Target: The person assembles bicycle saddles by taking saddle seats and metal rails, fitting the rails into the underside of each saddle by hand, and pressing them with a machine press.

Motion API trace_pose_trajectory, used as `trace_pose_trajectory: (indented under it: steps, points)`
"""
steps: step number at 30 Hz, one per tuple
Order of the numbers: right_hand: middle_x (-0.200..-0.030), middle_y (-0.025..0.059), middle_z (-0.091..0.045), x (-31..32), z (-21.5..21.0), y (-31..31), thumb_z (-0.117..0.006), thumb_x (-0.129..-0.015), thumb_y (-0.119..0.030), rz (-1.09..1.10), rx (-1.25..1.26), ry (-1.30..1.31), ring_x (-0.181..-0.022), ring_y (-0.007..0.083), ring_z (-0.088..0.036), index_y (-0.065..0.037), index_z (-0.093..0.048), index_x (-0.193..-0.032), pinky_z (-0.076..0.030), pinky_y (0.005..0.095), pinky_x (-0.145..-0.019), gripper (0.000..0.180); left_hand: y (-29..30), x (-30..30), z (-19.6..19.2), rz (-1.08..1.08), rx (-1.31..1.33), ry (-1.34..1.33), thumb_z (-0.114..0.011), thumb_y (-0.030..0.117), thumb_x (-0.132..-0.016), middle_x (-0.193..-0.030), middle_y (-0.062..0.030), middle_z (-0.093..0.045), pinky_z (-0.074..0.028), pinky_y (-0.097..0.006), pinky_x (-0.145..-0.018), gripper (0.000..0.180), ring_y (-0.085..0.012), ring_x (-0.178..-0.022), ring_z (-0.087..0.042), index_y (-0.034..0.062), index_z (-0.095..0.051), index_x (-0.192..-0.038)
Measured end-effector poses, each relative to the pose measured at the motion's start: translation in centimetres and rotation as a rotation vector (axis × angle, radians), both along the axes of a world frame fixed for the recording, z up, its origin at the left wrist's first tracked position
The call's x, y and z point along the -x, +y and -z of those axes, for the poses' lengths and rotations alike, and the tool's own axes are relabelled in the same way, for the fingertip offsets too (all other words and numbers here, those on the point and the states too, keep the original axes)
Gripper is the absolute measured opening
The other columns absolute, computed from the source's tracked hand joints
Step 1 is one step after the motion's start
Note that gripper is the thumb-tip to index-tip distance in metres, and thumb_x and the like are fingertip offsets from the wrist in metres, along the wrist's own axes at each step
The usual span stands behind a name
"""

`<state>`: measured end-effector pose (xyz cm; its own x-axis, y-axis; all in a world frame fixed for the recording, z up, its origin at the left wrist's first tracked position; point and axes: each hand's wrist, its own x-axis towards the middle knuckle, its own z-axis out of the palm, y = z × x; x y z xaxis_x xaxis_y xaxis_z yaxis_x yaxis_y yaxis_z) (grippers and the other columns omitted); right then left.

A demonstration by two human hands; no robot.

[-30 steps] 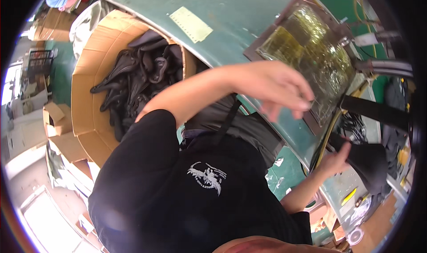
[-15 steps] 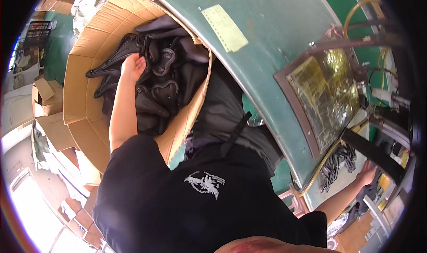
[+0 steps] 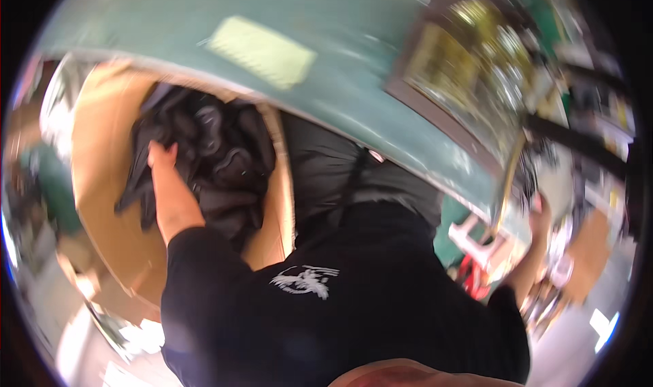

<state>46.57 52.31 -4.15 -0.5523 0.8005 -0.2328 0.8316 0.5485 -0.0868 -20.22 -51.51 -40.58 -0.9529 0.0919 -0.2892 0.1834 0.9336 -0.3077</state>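
My left hand [image 3: 162, 157] reaches into a cardboard box [image 3: 105, 159] at the left, over a pile of black bicycle-saddle pieces [image 3: 235, 173]. Its thumb and forefinger show a gap, but motion smears the rest, so I cannot tell whether it grips a piece. My right hand [image 3: 541, 213] is far out to the right, low beside a bundle of thin dark metal rods [image 3: 526, 173]. Its fingers are blurred too, and any contact with the rods cannot be made out.
A green worktable [image 3: 354, 125] runs across the top, bearing a pale paper sheet [image 3: 262, 52]. On its right stands a dark-framed fixture with a shiny yellowish cover [image 3: 442, 67]. A pale stool [image 3: 473, 237] and something red [image 3: 474, 276] lie below the table's right end.
The whole view has swung round, blurring everything. My left hand has shifted nearer the box's left side among the saddle pieces. My right hand stays out by the rods.
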Motion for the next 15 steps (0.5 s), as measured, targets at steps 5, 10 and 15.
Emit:
trace_pose_trajectory:
  steps: [5,10,15]
  points:
    - [-0.137,0.0242,-0.067,2.0,-1.6,-3.3,-0.043,-0.076,0.014,-0.001,-0.094,0.007,-0.134,0.0326,-0.062,0.0,-0.057,-0.146,-0.048,0.0392,-0.113,0.073,5.2,-1.8,2.3,-0.275,0.031,0.02,-0.078,0.067,-0.078,-0.107,-0.0199,-0.078,-0.063,-0.05,-0.089,0.072,-0.0366,-0.103,-0.076,-0.0006,-0.08,-0.105]
    - [-0.134,0.0215,-0.066,1.6,-2.5,-6.1,-0.06,-0.079,0.002,-0.081,-0.182,0.004,-0.123,0.0409,-0.064,-0.007,-0.06,-0.143,-0.052,0.0449,-0.103,0.064,9.9,-4.6,-2.9,-1.615,-2.444,0.115,-0.062,0.008,-0.084,-0.138,-0.0272,-0.058,-0.055,-0.06,-0.105,0.053,-0.0443,-0.127,-0.058,-0.0097,-0.058,-0.134]
    - [-0.126,0.0191,-0.067,3.1,-4.0,-6.6,-0.062,-0.077,0.001,-0.054,-0.221,-0.136,-0.117,0.0428,-0.064,-0.005,-0.062,-0.136,-0.053,0.0487,-0.097,0.059,17.6,-12.0,-16.0,-1.131,-2.503,-0.127,-0.059,0.008,-0.078,-0.147,-0.0275,-0.052,-0.047,-0.052,-0.098,0.072,-0.0481,-0.128,-0.055,-0.0075,-0.044,-0.147]
